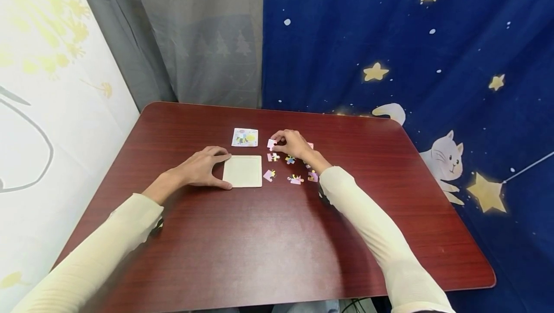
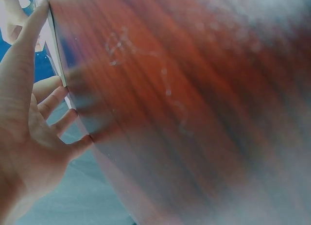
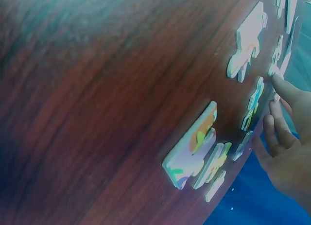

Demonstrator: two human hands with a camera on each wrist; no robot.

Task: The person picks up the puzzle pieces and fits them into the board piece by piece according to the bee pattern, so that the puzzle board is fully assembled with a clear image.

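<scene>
In the head view my left hand point(image 1: 201, 166) holds the left side of a square cream puzzle tray point(image 1: 242, 171), thumb at its near corner and index finger at its far one. The left wrist view shows the thin edge of the tray between thumb and fingertips. My right hand point(image 1: 295, 143) pinches a pink-and-white puzzle piece point(image 1: 271, 144) beyond the tray's far right corner. In the right wrist view my right hand point(image 3: 286, 132) partly hides that piece. Several loose pieces lie about, among them a pink-and-yellow piece point(image 1: 269, 175) by the tray and a purple piece point(image 3: 192, 152).
A picture card point(image 1: 245, 137) with a bee-like design lies beyond the tray. More pieces, such as a pink one point(image 1: 296, 179) and a blue one point(image 1: 290, 159), sit below the right hand. The dark red table point(image 1: 268, 241) meets curtains point(image 1: 346, 39) at its far edge.
</scene>
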